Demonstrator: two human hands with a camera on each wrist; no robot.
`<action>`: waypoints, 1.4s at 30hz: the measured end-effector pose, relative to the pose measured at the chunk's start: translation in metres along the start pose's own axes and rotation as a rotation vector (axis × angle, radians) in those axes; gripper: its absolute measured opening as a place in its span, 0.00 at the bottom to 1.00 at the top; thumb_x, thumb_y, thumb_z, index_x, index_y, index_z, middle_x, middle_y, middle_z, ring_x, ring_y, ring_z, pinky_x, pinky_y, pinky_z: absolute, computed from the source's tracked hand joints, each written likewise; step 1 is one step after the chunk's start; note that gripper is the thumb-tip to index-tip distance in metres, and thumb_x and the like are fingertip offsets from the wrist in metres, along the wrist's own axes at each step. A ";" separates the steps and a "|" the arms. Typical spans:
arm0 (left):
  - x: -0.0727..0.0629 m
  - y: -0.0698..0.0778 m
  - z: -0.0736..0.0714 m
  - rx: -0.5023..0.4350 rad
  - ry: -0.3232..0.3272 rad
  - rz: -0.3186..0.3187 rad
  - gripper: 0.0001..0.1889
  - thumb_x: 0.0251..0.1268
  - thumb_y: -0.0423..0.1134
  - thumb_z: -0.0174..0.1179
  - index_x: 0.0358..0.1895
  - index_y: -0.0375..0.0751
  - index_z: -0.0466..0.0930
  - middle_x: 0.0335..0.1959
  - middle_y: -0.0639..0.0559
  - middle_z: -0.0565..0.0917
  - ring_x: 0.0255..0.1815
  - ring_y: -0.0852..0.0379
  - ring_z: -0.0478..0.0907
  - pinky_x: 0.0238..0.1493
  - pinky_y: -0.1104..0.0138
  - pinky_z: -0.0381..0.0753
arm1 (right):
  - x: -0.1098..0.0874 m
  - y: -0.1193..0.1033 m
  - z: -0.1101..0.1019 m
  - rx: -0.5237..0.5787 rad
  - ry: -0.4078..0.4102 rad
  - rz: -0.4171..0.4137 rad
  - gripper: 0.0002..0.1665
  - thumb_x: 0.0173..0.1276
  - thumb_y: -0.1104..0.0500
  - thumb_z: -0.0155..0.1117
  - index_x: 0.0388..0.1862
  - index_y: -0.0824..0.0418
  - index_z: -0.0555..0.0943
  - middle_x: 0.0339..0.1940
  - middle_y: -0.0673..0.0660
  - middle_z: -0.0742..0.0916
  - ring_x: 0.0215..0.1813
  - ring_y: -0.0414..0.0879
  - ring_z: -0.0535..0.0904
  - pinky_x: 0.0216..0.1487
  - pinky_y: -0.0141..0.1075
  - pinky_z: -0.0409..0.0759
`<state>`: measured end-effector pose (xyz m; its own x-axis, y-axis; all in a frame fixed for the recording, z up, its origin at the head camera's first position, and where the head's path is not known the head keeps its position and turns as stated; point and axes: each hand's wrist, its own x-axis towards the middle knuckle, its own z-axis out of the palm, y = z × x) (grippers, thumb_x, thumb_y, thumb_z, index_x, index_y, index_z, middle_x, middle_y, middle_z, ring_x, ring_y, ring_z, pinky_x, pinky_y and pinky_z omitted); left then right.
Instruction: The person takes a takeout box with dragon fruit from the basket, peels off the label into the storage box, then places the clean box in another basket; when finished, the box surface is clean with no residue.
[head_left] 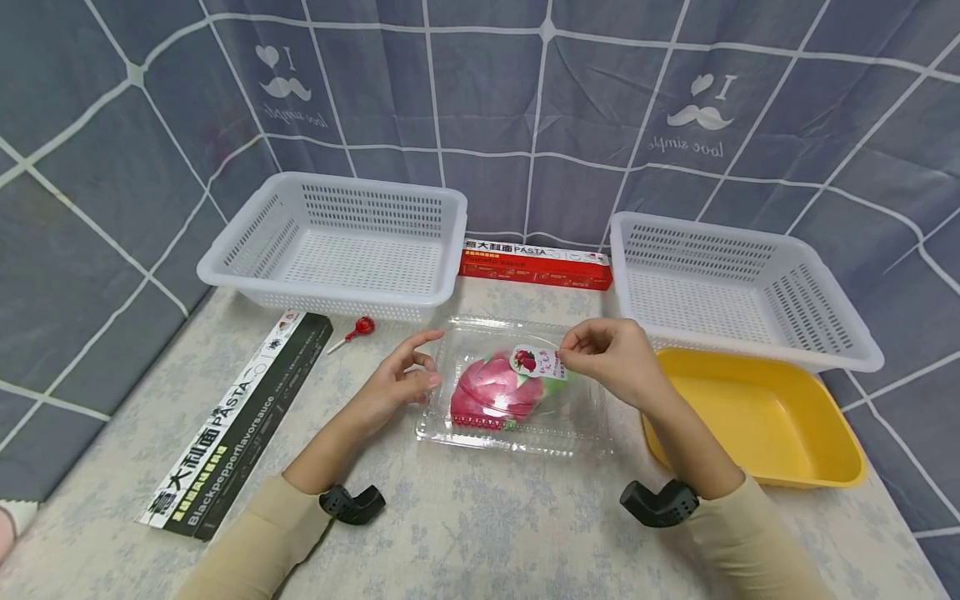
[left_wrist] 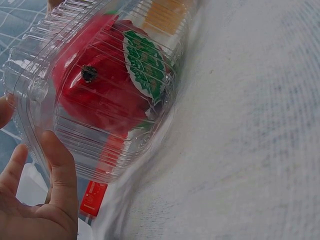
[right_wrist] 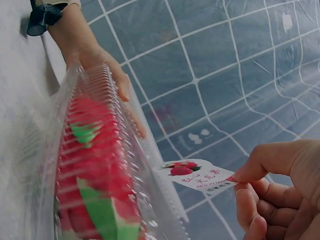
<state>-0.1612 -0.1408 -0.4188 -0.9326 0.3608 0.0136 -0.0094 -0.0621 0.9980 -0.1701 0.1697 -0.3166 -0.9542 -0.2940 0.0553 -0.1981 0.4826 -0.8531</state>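
Note:
A clear plastic clamshell box (head_left: 585,421) lies closed on the table, with a pink and green dragon fruit (head_left: 487,387) inside. At its left edge, my left hand (head_left: 386,387) touches the rim with relaxed, spread fingers. My right hand (head_left: 611,358) pinches the end of a white dragon fruit label (head_left: 553,363) between thumb and forefinger. In the right wrist view the label (right_wrist: 202,177) extends over the lid, its far end close to the plastic; whether it touches, I cannot tell. The left wrist view shows the dragon fruit (left_wrist: 100,95) through the ribbed side.
Two white baskets (head_left: 337,287) (head_left: 750,354) stand behind, left and right. Between them lies a red pasta box (head_left: 536,271). A black and white pasta box (head_left: 240,425) and a red lollipop (head_left: 363,326) are at left. A yellow bin (head_left: 757,417) stands at right.

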 end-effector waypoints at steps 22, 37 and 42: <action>0.001 -0.003 -0.001 -0.003 0.005 -0.012 0.33 0.64 0.31 0.57 0.73 0.41 0.58 0.43 0.47 0.67 0.34 0.59 0.71 0.37 0.64 0.76 | -0.018 0.011 -0.048 -0.001 0.083 0.052 0.11 0.61 0.64 0.70 0.36 0.73 0.81 0.24 0.48 0.83 0.27 0.41 0.75 0.30 0.28 0.73; 0.000 -0.003 -0.001 0.007 -0.006 -0.004 0.33 0.65 0.31 0.57 0.73 0.41 0.57 0.43 0.46 0.66 0.34 0.58 0.71 0.37 0.66 0.76 | -0.035 0.028 -0.077 0.020 0.128 0.036 0.05 0.63 0.66 0.68 0.33 0.68 0.82 0.25 0.44 0.84 0.27 0.39 0.77 0.30 0.26 0.75; 0.000 -0.002 -0.001 0.015 -0.002 -0.008 0.33 0.65 0.32 0.57 0.73 0.42 0.58 0.43 0.46 0.66 0.35 0.58 0.71 0.38 0.65 0.77 | -0.042 0.035 -0.086 0.040 0.158 0.036 0.05 0.63 0.66 0.68 0.29 0.57 0.83 0.23 0.45 0.83 0.24 0.40 0.74 0.23 0.30 0.70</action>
<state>-0.1615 -0.1417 -0.4212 -0.9319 0.3628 0.0058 -0.0114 -0.0452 0.9989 -0.1568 0.2703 -0.3041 -0.9845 -0.1423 0.1022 -0.1569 0.4567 -0.8757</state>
